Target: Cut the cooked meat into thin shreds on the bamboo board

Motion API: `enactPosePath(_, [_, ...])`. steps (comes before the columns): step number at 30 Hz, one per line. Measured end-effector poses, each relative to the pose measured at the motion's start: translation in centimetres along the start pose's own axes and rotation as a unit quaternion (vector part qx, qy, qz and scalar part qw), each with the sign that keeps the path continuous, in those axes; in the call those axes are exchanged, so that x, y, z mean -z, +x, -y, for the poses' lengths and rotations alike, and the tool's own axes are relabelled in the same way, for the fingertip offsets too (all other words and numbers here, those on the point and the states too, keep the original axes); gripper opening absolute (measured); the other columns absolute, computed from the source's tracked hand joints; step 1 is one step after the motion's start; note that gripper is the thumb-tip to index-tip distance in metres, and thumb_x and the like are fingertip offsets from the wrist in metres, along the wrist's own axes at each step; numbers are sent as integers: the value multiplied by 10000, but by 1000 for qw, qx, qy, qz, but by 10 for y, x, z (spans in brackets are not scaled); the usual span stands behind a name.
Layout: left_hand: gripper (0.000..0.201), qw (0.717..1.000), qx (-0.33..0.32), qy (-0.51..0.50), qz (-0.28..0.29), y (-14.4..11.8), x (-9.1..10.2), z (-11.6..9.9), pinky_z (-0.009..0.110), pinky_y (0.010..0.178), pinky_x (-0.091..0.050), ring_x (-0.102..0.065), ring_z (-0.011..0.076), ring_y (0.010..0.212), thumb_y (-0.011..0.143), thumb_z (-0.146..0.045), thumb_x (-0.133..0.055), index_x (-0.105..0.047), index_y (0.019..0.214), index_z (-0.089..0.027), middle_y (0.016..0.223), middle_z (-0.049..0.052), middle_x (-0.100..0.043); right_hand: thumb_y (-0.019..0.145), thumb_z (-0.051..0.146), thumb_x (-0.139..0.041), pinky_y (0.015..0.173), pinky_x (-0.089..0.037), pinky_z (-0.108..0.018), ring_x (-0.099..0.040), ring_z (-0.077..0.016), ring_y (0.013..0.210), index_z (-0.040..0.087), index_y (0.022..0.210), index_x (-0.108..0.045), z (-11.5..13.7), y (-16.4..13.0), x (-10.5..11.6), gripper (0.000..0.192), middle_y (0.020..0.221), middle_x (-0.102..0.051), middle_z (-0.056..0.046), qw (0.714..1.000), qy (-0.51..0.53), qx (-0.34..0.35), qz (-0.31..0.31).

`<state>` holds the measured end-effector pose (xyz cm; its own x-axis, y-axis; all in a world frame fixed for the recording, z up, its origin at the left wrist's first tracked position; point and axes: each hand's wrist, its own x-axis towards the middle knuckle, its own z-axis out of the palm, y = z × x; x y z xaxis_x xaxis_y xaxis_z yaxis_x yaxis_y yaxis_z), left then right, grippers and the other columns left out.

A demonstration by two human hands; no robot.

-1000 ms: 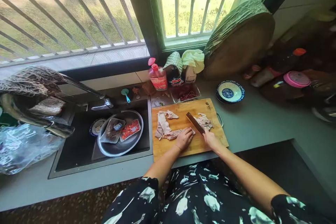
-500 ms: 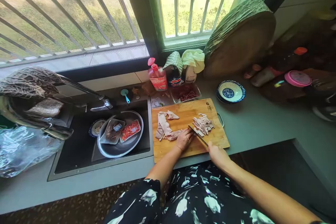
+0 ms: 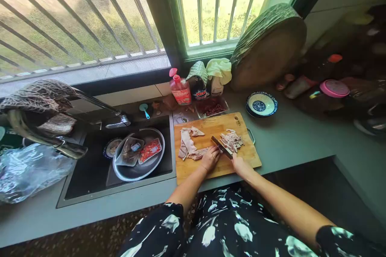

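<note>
A wooden cutting board [image 3: 220,168] lies on the counter in front of me. My left hand [image 3: 210,158] has its fingers bent over the end of a long pale pink piece of meat [image 3: 188,143], pressing it on the board. My right hand [image 3: 241,166] is closed round the handle of a kitchen knife [image 3: 222,147]. The knife's dark blade stands just right of my left fingertips, between them and a heap of cut meat strips [image 3: 232,140]. The cutting edge and the meat under it are hidden.
Left of the board is a sink [image 3: 90,176] holding a metal basin [image 3: 116,168] with two wrapped packs. Behind the board stand a clear tray [image 3: 212,107] of dark red pieces and a pink pump bottle [image 3: 180,90]. Blue-rimmed plates [image 3: 261,104] sit to the right.
The knife has turned so that more of its blade side shows, and its tip is further left. My right hand has moved slightly left and up. My left hand stays on the meat.
</note>
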<state>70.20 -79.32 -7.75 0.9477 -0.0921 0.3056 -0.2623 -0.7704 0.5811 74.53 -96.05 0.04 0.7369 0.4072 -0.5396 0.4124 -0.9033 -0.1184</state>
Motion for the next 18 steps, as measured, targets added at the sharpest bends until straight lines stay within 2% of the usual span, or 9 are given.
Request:
enactPosePath(6, [225,1000,-13,3,15,-3,7,-4,369,867,-442,-491,177,1008,864,-259,-392,-558,996,-182,1071,80,-532,872,285,-335,633,-407,-273,-607,-216,780,123,994,-423,1,12,24,220,826,-613,-122,998,20,-36,-38])
enactPosePath(9, [242,1000,-9,12,5,-6,8,-2,361,842,-453,-494,184,999,867,-264,-385,-547,1023,-173,1077,94,-525,874,296,-324,632,-410,-281,-608,-224,770,126,1005,-418,7,9,29,235,816,-610,-126,999,11,-18,-48])
enactPosePath(14, [233,999,-28,18,21,-6,2,6,343,819,-458,-519,169,929,870,-253,-377,-586,929,-168,979,72,-574,880,268,-296,631,-422,-285,-611,-221,755,142,1016,-425,24,0,17,226,795,-614,-119,999,-6,2,-35])
enactPosePath(18, [240,1000,-15,18,19,-5,0,8,358,851,-439,-508,179,961,865,-279,-390,-593,923,-167,1010,78,-570,877,252,-304,614,-429,-289,-616,-228,731,136,1010,-431,9,-14,-1,217,755,-616,-116,1000,-18,1,-19])
